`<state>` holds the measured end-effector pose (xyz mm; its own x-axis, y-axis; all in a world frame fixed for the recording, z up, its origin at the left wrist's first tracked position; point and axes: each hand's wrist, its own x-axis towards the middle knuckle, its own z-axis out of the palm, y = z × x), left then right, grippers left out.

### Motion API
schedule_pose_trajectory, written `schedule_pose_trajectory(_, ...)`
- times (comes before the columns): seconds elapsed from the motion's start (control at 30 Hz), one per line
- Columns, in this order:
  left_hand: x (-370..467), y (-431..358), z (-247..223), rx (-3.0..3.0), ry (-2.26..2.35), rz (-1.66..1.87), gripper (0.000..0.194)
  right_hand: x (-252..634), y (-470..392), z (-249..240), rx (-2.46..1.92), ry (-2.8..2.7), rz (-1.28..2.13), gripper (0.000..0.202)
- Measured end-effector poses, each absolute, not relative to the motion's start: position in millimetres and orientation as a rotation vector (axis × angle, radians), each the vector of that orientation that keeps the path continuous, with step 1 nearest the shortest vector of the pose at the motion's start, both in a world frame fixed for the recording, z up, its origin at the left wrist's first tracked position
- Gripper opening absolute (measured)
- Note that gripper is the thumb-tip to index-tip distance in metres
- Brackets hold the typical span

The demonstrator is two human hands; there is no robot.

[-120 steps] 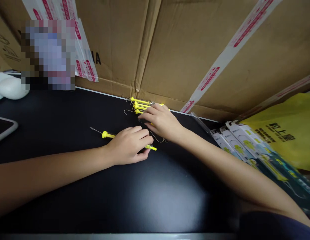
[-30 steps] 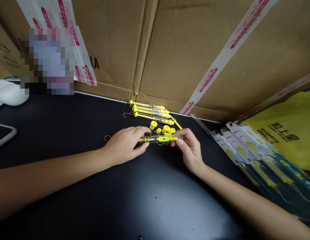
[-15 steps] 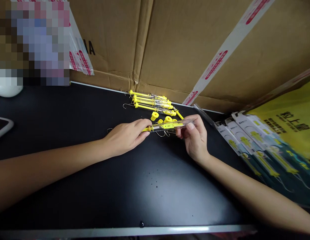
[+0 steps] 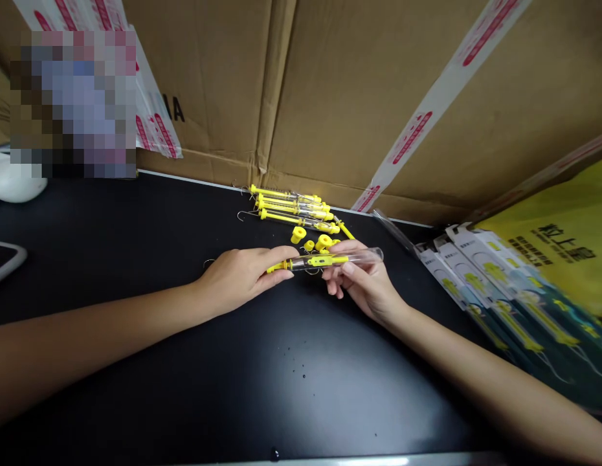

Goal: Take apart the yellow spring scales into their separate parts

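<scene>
Partly hidden clear tube (image 4: 326,261), left fingers (image 4: 283,251) clasping its obscured left end, right fingers (image 4: 358,274) pinching further along

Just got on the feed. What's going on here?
A person holds a clear tube with yellow parts inside, level between both hands. The left hand grips its yellow end; the right hand pinches it nearer the other end, where no cap shows. Beyond them, similar tubes and loose yellow caps lie on the black table.
</scene>
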<state>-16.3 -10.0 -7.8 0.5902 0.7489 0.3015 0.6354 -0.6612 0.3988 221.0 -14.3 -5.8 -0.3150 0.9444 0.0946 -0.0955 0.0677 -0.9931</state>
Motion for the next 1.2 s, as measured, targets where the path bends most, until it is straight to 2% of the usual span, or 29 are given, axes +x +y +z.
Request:
schedule_pose_trajectory(0.3, -12.6, -12.2, -4.3, 2.61, 1.23, 0.675, 0.022, 218.7, -16.4, -2.9, -0.933, -1.325, 1.441, 0.028)
schedule_pose_trajectory(0.57, -10.7, -12.5, -8.5, 2.75, 1.285, 0.525, 0.023, 215.7, -18.5, -5.8, -0.915, -1.326, 1.487, 0.027)
schedule_pose_trajectory(0.87, -15.5, -9.9, -7.4, 2.546, 1.232, 0.7, 0.026, 215.2, -17.9, -4.2, -0.927, -1.344, 1.465, 0.03)
schedule_pose_trajectory(1.2, -14.6, -10.8, -6.4, 2.555, 1.212, 0.633, 0.036, 215.6, -17.8, -2.2, -0.909, -1.446, 1.411, 0.026)
